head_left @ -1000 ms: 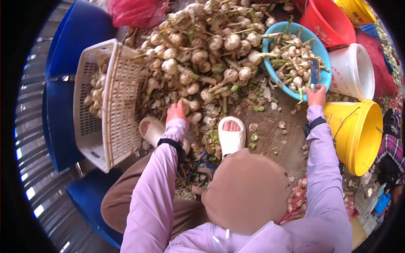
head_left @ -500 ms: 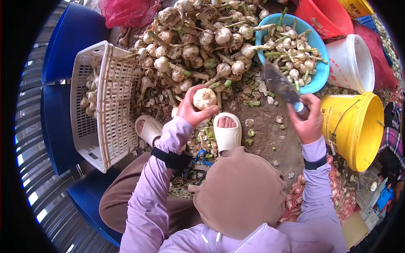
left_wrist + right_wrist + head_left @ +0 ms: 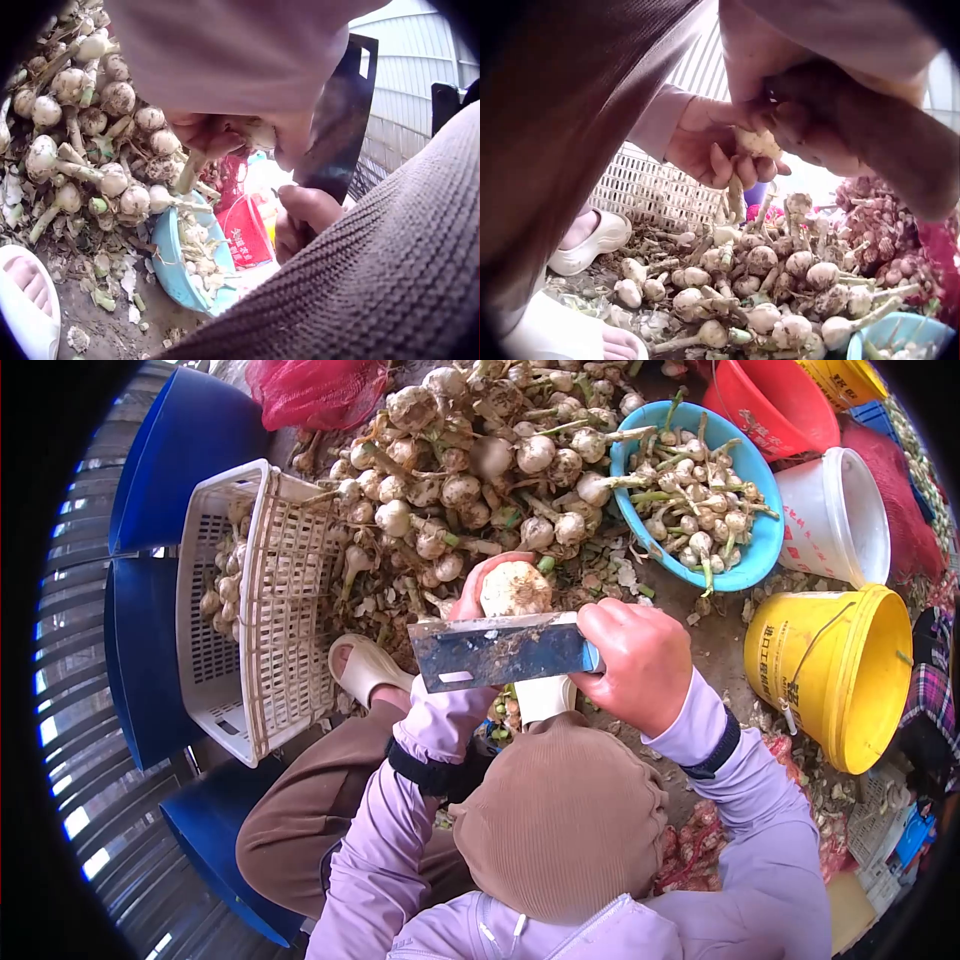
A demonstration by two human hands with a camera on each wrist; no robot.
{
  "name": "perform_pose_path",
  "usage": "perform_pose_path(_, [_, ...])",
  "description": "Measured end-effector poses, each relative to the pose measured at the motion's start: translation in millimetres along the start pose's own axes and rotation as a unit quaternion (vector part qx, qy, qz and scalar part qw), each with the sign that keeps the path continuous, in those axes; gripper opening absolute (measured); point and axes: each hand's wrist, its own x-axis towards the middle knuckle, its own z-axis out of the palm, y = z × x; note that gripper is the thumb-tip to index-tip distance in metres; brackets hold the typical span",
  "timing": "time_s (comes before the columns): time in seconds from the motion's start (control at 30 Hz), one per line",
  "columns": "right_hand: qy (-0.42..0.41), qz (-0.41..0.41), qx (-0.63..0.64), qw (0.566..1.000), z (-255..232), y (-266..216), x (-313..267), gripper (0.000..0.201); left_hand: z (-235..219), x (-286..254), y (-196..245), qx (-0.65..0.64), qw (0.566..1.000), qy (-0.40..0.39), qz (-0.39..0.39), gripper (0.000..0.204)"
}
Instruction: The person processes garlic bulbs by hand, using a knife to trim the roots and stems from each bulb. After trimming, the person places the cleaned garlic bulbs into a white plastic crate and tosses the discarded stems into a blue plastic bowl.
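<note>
In the head view the left hand (image 3: 484, 586) holds a garlic bulb (image 3: 516, 589), with its fingers round the bulb's far side. The right hand (image 3: 640, 660) grips the handle of a broad cleaver (image 3: 500, 652), whose soiled blade lies across just in front of the bulb and hides part of the left hand. Seen from the right wrist, the left hand (image 3: 712, 142) has its fingers curled round the bulb (image 3: 759, 142), and the stem hangs below. The left wrist view shows the dark blade (image 3: 337, 120) beside the bulb (image 3: 255, 132).
Beyond the hands lies a heap of garlic (image 3: 460, 490). A white crate (image 3: 290, 610) stands at left, a blue basin (image 3: 625, 510) holding garlic at right. A yellow bucket (image 3: 790, 660), a white bucket (image 3: 820, 510) and a red bucket (image 3: 770, 410) line the right side.
The right hand has brought the cleaver from the basin across to the left hand. The left hand has picked up a bulb near the heap and moved slightly right with it.
</note>
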Motion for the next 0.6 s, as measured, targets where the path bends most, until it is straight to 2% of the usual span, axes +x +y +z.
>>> perform_pose_path(0.13, [-0.014, -0.002, -0.011, 1.0, 5, -3, 5, 0.032, -8, -18, 3, -0.019, 0.998, 0.021, -0.047, 0.064])
perform_pose_path(0.4, [0.047, 0.002, -0.01, 0.999, 5, 7, -2, 0.029, 4, -24, 20, -0.061, 0.992, 0.006, -0.111, 0.054])
perform_pose_path(0.43, [0.05, 0.005, -0.014, 0.999, 6, 10, -4, 0.029, 7, -21, 37, 0.065, 0.997, -0.036, -0.035, 0.056])
perform_pose_path(0.47, [0.062, 0.001, -0.008, 0.998, 7, 13, -5, 0.029, 7, -19, 30, 0.063, 0.997, -0.039, -0.034, 0.056])
perform_pose_path(0.53, [0.074, -0.001, -0.002, 0.997, 8, 21, -8, 0.028, 8, -9, 29, 0.122, 0.985, -0.081, 0.09, 0.061])
perform_pose_path(0.57, [0.07, 0.052, -0.022, 0.996, 6, 32, -10, 0.028, 0, -16, 37, 0.096, 0.991, -0.09, -0.022, 0.068])
perform_pose_path(0.6, [0.066, 0.105, -0.041, 0.992, 4, 42, -12, 0.028, 1, -24, 48, 0.091, 0.992, -0.076, -0.043, 0.067])
